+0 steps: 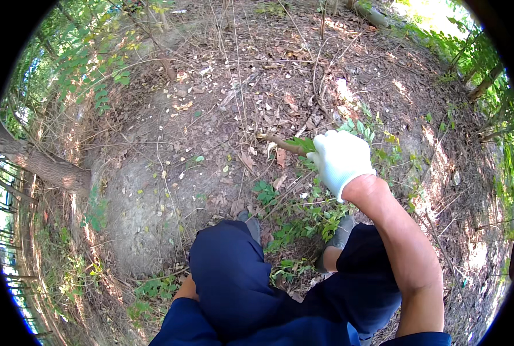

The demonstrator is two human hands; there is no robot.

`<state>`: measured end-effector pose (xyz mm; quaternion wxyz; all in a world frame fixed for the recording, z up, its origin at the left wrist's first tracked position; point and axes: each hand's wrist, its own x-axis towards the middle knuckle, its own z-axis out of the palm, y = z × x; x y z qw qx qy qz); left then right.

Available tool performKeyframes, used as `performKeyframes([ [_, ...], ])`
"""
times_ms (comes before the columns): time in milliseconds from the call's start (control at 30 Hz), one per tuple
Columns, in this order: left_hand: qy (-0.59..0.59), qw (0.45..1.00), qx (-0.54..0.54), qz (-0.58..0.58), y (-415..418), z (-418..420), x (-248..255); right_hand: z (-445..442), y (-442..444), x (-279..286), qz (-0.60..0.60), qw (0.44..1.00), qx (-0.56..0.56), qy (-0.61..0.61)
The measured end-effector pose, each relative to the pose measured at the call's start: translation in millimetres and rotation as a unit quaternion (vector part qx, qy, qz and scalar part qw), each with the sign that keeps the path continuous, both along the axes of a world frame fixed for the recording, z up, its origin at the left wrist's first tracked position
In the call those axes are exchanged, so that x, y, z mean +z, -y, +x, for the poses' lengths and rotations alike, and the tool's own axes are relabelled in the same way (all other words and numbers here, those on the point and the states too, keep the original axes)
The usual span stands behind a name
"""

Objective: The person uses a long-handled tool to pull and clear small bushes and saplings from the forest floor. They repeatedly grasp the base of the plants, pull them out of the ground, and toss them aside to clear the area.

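My right hand (343,158), in a white knit glove, is closed around a short wooden stick (285,143). The stick's pale end points to the left, above the leaf litter; the other end is hidden by the glove. Green leaves (300,142) show right beside the fist, but whether they grow from the stick I cannot tell. My left hand is out of view; only a bit of the left forearm (186,289) appears beside my bent left knee (229,255). Low leafy plants (300,225) grow between my shoes.
Dry leaves and twigs cover the sloping soil (274,86). At left a tree trunk (45,166) leans out of the ground, with leafy branches (88,65) above it. Thin bare stems (238,65) rise ahead. A log (371,16) lies at the far top right.
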<state>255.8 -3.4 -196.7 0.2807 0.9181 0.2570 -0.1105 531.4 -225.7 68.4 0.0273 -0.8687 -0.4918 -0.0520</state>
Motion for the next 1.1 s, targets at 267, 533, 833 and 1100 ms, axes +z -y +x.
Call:
performKeyframes([
  [267,0.062,0.998,-0.005,0.011,-1.1,-8.5,25.4,1.5,-1.9,0.0,0.021,1.000,0.013,0.004],
  [533,0.098,0.987,0.101,0.078,-36.9,-136.7,42.3,9.6,1.7,2.8,0.018,1.000,0.009,-0.009],
  [833,0.208,0.415,0.881,-0.089,-11.8,-518.4,43.0,0.8,-13.0,6.0,0.022,1.000,0.014,-0.018],
  [1100,0.119,0.528,0.817,-0.201,84.9,-353.2,-17.2,2.2,-12.8,5.9,0.016,1.000,0.002,0.013],
])
